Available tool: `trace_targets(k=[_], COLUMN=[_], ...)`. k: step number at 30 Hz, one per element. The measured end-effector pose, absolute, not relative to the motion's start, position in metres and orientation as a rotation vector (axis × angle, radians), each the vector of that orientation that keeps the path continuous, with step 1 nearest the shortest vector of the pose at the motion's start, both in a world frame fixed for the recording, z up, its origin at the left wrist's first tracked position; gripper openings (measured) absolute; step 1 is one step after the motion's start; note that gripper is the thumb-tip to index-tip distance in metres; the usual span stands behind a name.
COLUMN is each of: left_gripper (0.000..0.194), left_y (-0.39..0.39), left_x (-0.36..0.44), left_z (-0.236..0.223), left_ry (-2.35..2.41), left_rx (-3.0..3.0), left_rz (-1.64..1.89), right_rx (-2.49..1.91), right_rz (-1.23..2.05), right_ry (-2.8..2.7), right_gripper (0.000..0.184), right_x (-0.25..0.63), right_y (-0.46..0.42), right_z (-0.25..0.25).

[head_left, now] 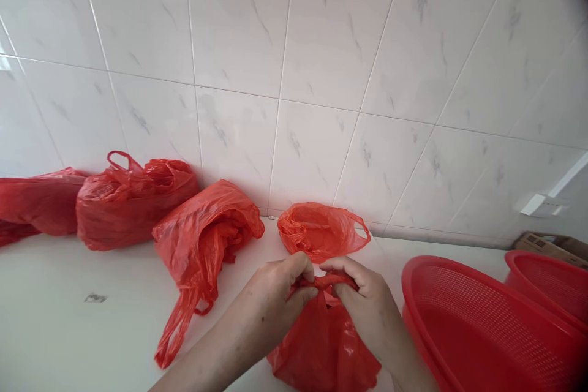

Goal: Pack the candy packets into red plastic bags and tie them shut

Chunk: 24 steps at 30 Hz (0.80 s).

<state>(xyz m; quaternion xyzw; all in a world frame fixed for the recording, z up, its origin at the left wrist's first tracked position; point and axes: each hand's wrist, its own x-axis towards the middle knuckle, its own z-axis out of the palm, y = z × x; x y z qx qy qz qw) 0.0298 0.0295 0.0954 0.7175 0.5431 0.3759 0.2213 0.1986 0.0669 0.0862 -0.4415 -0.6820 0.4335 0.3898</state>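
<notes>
My left hand (275,297) and my right hand (365,300) are both closed on the top of a red plastic bag (324,343) that stands on the white counter (68,318) right in front of me. Each hand pinches a twisted handle of the bag, and the two handles meet between my thumbs. The bag bulges below my hands; what is inside it is hidden. Just behind my hands lies a small crumpled red bag (321,229) with its mouth open.
Along the tiled wall lie more red plastic bags: one slumped in the middle (202,239), a full one (131,202) to its left, another at the far left (37,202). Two red mesh baskets (482,324) (546,278) stand at right, a cardboard box (551,245) behind them.
</notes>
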Motion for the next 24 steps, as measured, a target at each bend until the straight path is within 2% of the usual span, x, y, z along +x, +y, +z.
trace_targets(k=[6,10,15,19,22,24], left_gripper=[0.015,0.019,0.028,0.025,0.020,0.018], left_y=[0.028,0.019,-0.008,-0.027,-0.035,-0.039], left_x=[0.021,0.012,-0.005,-0.016,-0.021,-0.024], left_z=[0.096,0.098,0.095,0.087,0.078,0.072], left_ry=[1.431,1.420,1.314,1.357,1.412,1.411], left_rx=[2.171,2.307,2.312,2.137,1.994,1.909], left_rz=[0.957,0.880,0.470,0.259,0.273,0.319], right_rx=[-0.780,-1.070,-1.269,-1.396,-1.438,-1.400], right_rz=[1.293,1.000,0.549,0.257,0.223,0.330], right_ry=[-1.745,-1.632,-1.587,-1.705,-1.785,-1.750], right_gripper=[0.019,0.018,0.020,0.024,0.025,0.022], right_x=[0.207,0.208,0.226,0.248,0.252,0.250], right_y=[0.064,0.080,0.106,0.111,0.108,0.107], right_z=[0.093,0.081,0.042,0.005,-0.014,-0.023])
